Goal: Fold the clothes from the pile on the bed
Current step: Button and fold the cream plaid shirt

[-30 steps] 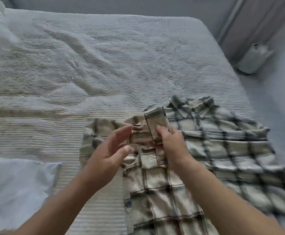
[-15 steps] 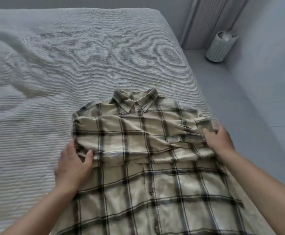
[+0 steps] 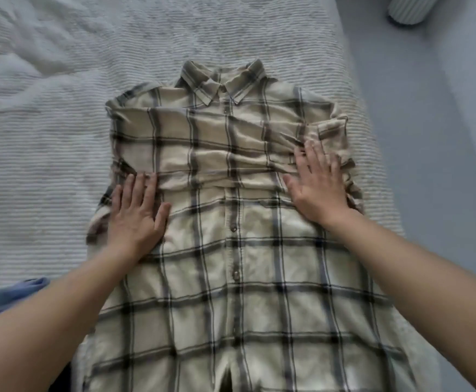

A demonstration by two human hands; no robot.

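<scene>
A beige cotton shirt with a dark plaid check lies button-side up on the white ribbed bedspread, collar away from the person, near the bed's right edge. Its sleeves are already folded across the chest in a flat band, so this garment looks roughly midway: the body has not yet been folded, and a crumpled blue garment at the lower left appears to be waiting. The left hand lies flat on the shirt's left side, fingers straight and together, gripping nothing. The right hand presses flat below the sleeve cuff, fingers spread, also holding nothing. Much open bedspread lies to the left and beyond the collar; on the right the mattress ends just beside the shirt.
</scene>
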